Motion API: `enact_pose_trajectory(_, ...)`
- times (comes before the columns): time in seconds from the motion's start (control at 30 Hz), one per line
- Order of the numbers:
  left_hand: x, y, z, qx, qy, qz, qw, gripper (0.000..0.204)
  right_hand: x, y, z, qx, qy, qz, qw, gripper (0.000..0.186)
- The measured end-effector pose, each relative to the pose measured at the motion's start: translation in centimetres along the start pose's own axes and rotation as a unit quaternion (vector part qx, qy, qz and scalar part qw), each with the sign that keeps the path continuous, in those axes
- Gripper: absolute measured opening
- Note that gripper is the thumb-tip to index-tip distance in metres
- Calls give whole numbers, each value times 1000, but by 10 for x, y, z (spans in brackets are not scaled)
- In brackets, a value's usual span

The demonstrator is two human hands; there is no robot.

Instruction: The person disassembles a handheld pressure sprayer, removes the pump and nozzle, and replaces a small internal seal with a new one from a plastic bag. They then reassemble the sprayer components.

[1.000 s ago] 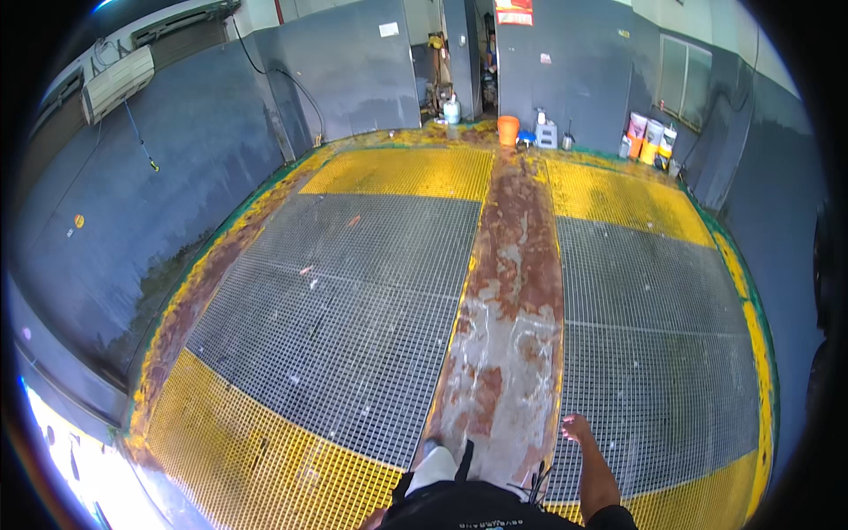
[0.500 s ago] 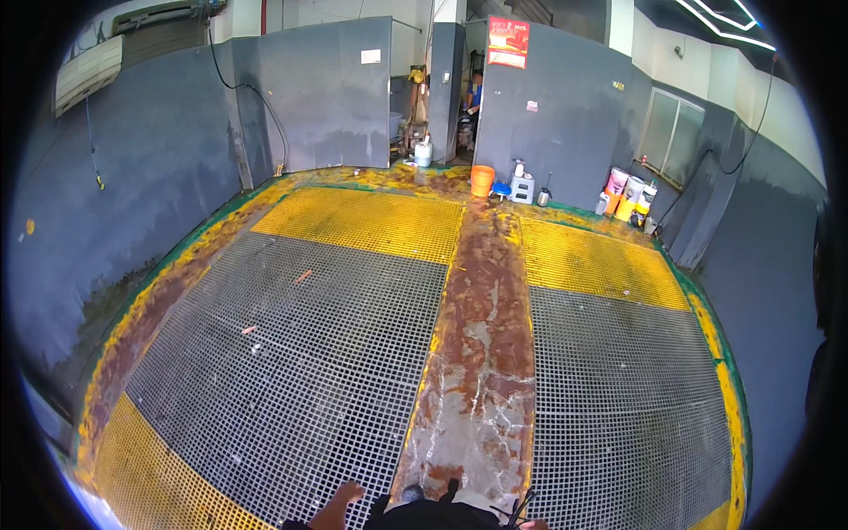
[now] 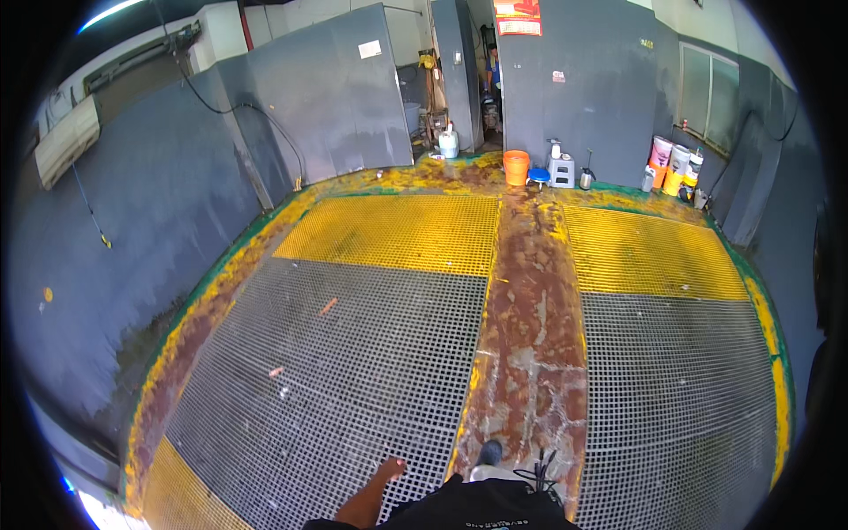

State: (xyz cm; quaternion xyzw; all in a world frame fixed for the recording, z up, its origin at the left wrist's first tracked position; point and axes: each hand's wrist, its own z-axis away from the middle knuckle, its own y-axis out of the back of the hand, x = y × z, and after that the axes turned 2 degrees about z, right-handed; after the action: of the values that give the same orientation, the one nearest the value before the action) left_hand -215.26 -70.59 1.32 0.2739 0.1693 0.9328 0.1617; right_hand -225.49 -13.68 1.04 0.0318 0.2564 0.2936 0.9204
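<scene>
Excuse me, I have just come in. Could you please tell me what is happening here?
A person stands with one shoe visible on the reddish strip beside the grey grating. Their left hand hangs over that grating and seems to hold nothing; the right hand is out of view. At the far end, an orange bucket and a grey stool stand near the grey wall, and another person is partly visible further back.
</scene>
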Motion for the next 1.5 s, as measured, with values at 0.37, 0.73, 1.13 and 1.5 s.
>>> enact_pose_trajectory(0.37, 79, 28, -21, -35, 25, 107, 993, 28, -294, 216, -159, 112, 168, -48, 978, 15)
enact_pose_trajectory(0.73, 254, 151, -245, -108, -1, -10, 994, 28, -304, 122, -158, 45, -65, 38, 996, 38)
enact_pose_trajectory(1.13, 628, 375, -471, -171, -129, 48, 976, 20, -492, 112, -185, 139, -45, -224, 964, 41)
enact_pose_trajectory(1.5, 920, 327, -444, -397, -322, -155, 845, 57, -683, 200, -297, 156, 71, -365, 915, 44)
